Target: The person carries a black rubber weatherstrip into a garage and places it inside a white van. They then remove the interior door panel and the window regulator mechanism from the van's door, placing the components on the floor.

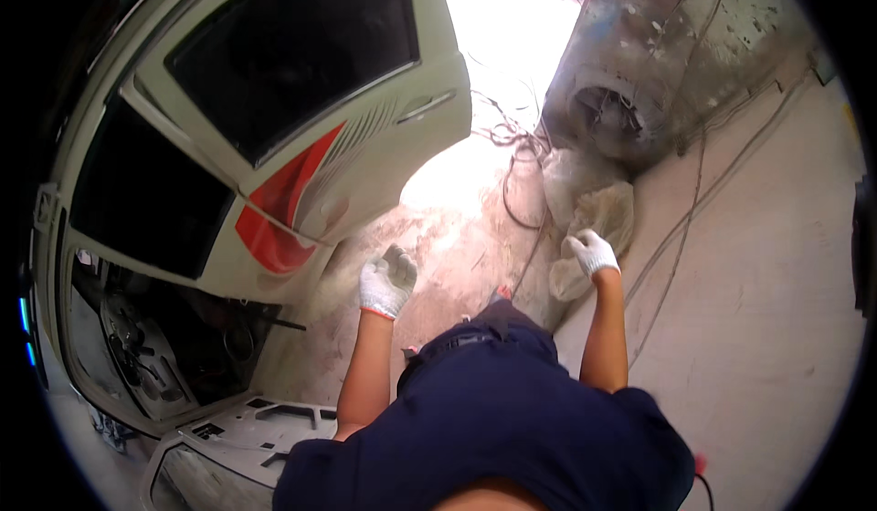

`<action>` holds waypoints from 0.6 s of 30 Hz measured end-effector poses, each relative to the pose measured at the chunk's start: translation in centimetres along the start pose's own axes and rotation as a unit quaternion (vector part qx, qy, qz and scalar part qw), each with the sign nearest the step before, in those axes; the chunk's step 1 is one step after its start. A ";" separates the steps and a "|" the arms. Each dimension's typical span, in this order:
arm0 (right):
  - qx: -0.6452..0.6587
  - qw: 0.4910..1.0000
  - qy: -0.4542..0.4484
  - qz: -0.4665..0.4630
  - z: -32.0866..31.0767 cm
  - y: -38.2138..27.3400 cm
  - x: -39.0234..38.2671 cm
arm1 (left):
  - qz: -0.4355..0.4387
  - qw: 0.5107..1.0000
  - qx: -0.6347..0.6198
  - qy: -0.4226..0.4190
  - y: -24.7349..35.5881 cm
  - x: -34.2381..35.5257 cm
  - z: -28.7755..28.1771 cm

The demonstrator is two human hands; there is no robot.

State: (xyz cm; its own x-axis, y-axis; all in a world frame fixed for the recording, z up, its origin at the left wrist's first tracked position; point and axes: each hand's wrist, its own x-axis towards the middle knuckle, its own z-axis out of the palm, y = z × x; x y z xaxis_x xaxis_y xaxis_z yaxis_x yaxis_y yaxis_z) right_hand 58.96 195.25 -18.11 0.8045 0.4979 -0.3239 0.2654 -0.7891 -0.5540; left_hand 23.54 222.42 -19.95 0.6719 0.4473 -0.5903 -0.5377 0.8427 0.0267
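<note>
My left hand [387, 283], in a white knitted glove with an orange cuff, hangs in the air near the lower edge of the vehicle's rear door. Its fingers are loosely bent and apart, with nothing seen in them. My right hand [596, 252], also in a white glove, is raised in front of a crumpled clear plastic sheet [607, 217]. Its fingers bend loosely toward the left, and no held thing shows. The cream vehicle door [375, 159] has a red graphic and a dark window. Both hands are apart from the door.
A loose door panel [260, 424] lies at the lower left, beside the vehicle's open front doorway [151, 337]. Dark cables [516, 187] trail over the dusty floor [438, 246]. A stained metal cabinet [671, 63] with a round fan opening [610, 114] stands by the pale wall [758, 283].
</note>
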 end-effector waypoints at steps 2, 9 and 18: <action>-0.061 0.998 0.026 0.023 -2.3 4.4 3.1 | 0.012 0.999 0.021 0.042 -2.8 4.3 4.0; 0.135 0.989 0.009 0.061 -2.8 10.9 9.6 | 0.003 0.999 0.006 0.051 -8.6 13.7 14.0; 0.276 0.959 -0.066 0.024 -4.6 3.6 17.4 | 0.184 0.974 -0.035 0.129 -2.4 24.1 17.4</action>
State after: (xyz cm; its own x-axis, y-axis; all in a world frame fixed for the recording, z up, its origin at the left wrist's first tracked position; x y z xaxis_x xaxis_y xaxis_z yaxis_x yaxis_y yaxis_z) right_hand 76.33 199.37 -22.23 0.7252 0.5359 -0.4323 -0.1203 -0.5196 -0.8459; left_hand 49.84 236.40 -20.19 0.2820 0.6173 -0.7344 -0.7567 0.6137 0.2252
